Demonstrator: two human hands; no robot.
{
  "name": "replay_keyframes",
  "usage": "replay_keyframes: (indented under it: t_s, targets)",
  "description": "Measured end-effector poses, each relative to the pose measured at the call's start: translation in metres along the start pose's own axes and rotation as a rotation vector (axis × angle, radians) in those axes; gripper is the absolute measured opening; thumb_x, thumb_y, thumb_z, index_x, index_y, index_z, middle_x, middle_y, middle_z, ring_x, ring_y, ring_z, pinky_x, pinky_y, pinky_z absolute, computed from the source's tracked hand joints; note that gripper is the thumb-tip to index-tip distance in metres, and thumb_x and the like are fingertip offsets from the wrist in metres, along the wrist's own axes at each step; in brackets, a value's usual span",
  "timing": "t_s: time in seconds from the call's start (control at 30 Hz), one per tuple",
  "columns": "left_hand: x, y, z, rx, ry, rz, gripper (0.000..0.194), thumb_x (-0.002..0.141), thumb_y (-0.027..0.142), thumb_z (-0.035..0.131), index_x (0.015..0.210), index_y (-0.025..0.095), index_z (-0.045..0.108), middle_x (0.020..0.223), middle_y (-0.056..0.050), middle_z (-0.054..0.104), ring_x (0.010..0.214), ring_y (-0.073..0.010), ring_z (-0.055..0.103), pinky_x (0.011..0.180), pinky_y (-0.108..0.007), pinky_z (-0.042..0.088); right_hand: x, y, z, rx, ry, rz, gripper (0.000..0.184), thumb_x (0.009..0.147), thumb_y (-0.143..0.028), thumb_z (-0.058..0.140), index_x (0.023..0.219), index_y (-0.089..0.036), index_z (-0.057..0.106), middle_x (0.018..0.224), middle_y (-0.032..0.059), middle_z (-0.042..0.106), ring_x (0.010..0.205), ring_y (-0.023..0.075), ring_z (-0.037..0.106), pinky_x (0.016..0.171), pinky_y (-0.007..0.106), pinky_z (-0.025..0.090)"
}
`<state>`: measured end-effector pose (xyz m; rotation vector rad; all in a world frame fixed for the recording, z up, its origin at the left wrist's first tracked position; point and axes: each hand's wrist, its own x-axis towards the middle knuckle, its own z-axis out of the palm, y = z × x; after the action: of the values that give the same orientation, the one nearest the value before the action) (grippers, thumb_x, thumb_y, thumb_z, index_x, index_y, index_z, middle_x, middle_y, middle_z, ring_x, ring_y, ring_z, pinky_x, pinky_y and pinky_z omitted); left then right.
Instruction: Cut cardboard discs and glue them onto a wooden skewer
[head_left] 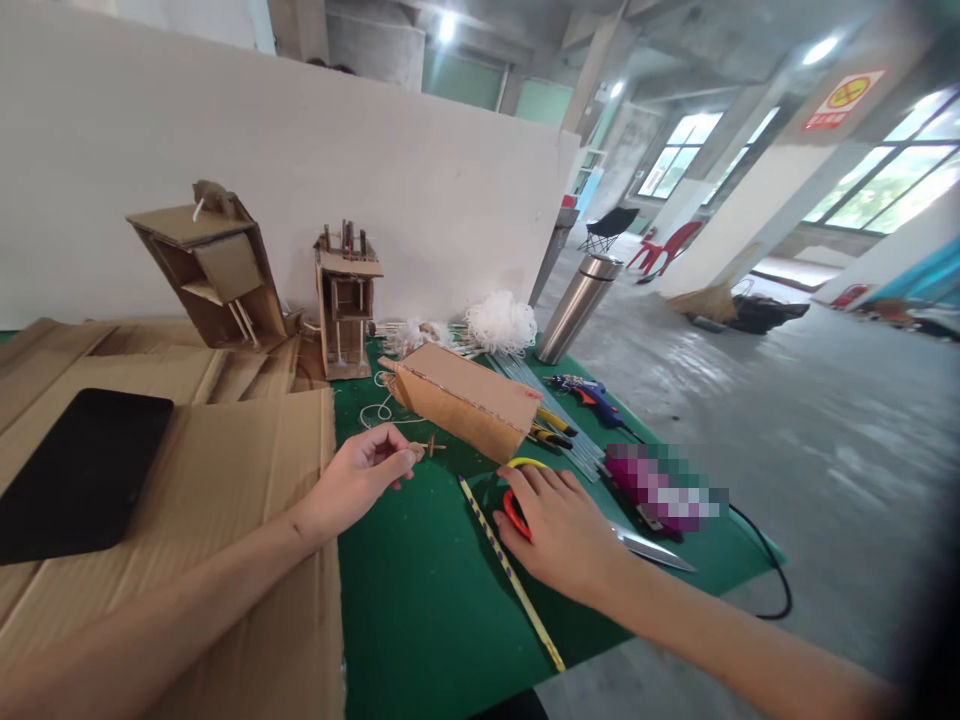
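Observation:
My left hand (pixel 375 466) pinches a small wooden stick with little cardboard discs (pixel 431 447) on it, above the green tabletop. Over on the right, my right hand (pixel 559 515) is closed around the handles of a pair of scissors (pixel 516 512), red and yellow at the grips. The blades point away to the right, partly under the hand. Between the hands lies a yellow patterned pencil (pixel 510 570). Just beyond them a cardboard box (pixel 469 395) rests on its side, with white string (pixel 375 408) at its left end.
Cardboard sheets (pixel 247 600) cover the left side, bearing a black tablet (pixel 86 470). Two cardboard models (pixel 214 265) (pixel 346 310) stand behind. Toward the right are a steel flask (pixel 577 310), glue gun (pixel 589 398), glue sticks (pixel 581 450), yellow-handled tools (pixel 553 430) and a purple pack (pixel 652 490).

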<state>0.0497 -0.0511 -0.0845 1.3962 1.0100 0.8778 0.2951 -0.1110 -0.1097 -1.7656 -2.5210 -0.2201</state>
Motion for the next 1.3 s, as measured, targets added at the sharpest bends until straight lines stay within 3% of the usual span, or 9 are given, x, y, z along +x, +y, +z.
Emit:
replay_keyframes:
  t_s: [0.2, 0.37, 0.47, 0.63, 0.83, 1.07, 1.3]
  targets:
    - [0.0, -0.002, -0.001, -0.007, 0.008, 0.006, 0.023, 0.076, 0.037, 0.063, 0.069, 0.02, 0.049, 0.065, 0.004, 0.056, 0.057, -0.0092, 0.051, 0.048, -0.02, 0.035, 0.004, -0.01, -0.001, -0.077, 0.124, 0.037, 0.026, 0.093, -0.031, 0.051, 0.105, -0.015, 0.066, 0.104, 0.0161, 0.064, 0.097, 0.0337, 0.059, 0.079, 0.045, 0.044]
    - [-0.001, -0.002, 0.0, -0.017, 0.037, 0.002, 0.023, 0.077, 0.036, 0.063, 0.071, 0.019, 0.049, 0.064, 0.004, 0.057, 0.058, -0.0092, 0.053, 0.048, -0.019, 0.038, 0.037, -0.037, -0.006, 0.107, 0.01, -0.007, 0.023, 0.097, -0.019, 0.042, 0.108, -0.017, 0.062, 0.104, 0.0091, 0.062, 0.094, 0.0226, 0.062, 0.076, 0.032, 0.048]
    - [0.001, -0.002, -0.004, -0.012, 0.071, -0.01, 0.022, 0.078, 0.036, 0.062, 0.073, 0.019, 0.049, 0.065, 0.003, 0.059, 0.059, -0.0103, 0.055, 0.05, -0.02, 0.041, 0.066, -0.048, -0.002, 0.102, -0.018, 0.034, 0.025, 0.092, -0.014, 0.048, 0.116, -0.014, 0.058, 0.106, 0.0112, 0.062, 0.087, 0.0234, 0.066, 0.062, 0.03, 0.048]
    - [0.012, -0.004, -0.025, 0.108, 0.167, 0.137, 0.02, 0.074, 0.031, 0.066, 0.069, 0.019, 0.051, 0.08, 0.0, 0.064, 0.061, -0.0105, 0.058, 0.059, -0.025, 0.048, 0.095, -0.048, 0.004, 0.112, -0.05, 0.071, 0.019, 0.086, -0.008, 0.053, 0.102, -0.012, 0.063, 0.098, 0.0125, 0.066, 0.072, 0.0246, 0.07, 0.053, 0.029, 0.042]
    - [0.023, -0.016, -0.044, 0.366, 0.264, 0.17, 0.023, 0.081, 0.042, 0.061, 0.077, 0.02, 0.058, 0.085, -0.004, 0.068, 0.084, -0.0212, 0.065, 0.073, -0.033, 0.051, 0.091, -0.041, -0.002, 0.279, 0.013, 0.048, 0.018, 0.094, -0.019, 0.048, 0.089, -0.02, 0.066, 0.087, 0.0046, 0.071, 0.077, 0.022, 0.068, 0.057, 0.028, 0.036]
    - [0.021, -0.019, -0.039, 0.535, 0.266, 0.176, 0.026, 0.087, 0.046, 0.054, 0.085, 0.021, 0.06, 0.084, -0.003, 0.07, 0.078, -0.0203, 0.066, 0.068, -0.031, 0.05, 0.082, -0.041, -0.009, 0.498, 0.113, -0.036, 0.019, 0.091, -0.02, 0.049, 0.075, -0.02, 0.059, 0.071, -0.0008, 0.067, 0.065, 0.0137, 0.06, 0.056, 0.025, 0.029]
    - [0.015, -0.009, -0.033, 0.647, 0.255, 0.203, 0.02, 0.089, 0.04, 0.054, 0.087, 0.022, 0.061, 0.088, -0.002, 0.072, 0.082, -0.0198, 0.066, 0.071, -0.029, 0.05, 0.081, -0.043, -0.009, 0.567, 0.165, -0.074, 0.023, 0.087, -0.019, 0.051, 0.063, -0.019, 0.048, 0.061, -0.0024, 0.057, 0.056, 0.0115, 0.049, 0.052, 0.025, 0.024]
